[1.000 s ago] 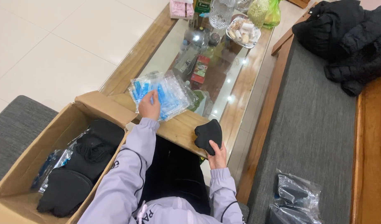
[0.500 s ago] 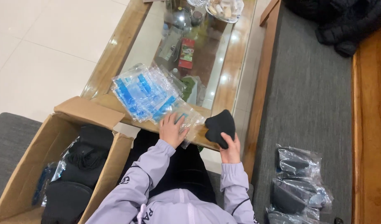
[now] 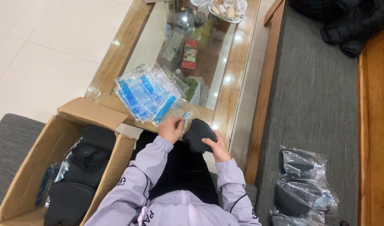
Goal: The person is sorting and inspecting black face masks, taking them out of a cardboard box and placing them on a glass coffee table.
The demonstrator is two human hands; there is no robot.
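At the counter's [image 3: 116,71] near edge, I see an open cardboard box [image 3: 41,167] of black items leftmost, then blue-striped clear bags [image 3: 148,96]. My left hand [image 3: 172,129] pinches a clear bag [image 3: 184,115] with its fingers. Right hand [image 3: 217,146] fingers curl around a black pad [image 3: 198,134]. Packed bags [image 3: 304,188] lie on the sofa.

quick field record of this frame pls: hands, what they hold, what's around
left hand: pinches a clear bag at the table edge
right hand: holds a black pad
bag stack: clear and blue, on the glass table
box: open, to the left, holds black items
sofa: grey, to the right, with bagged pads
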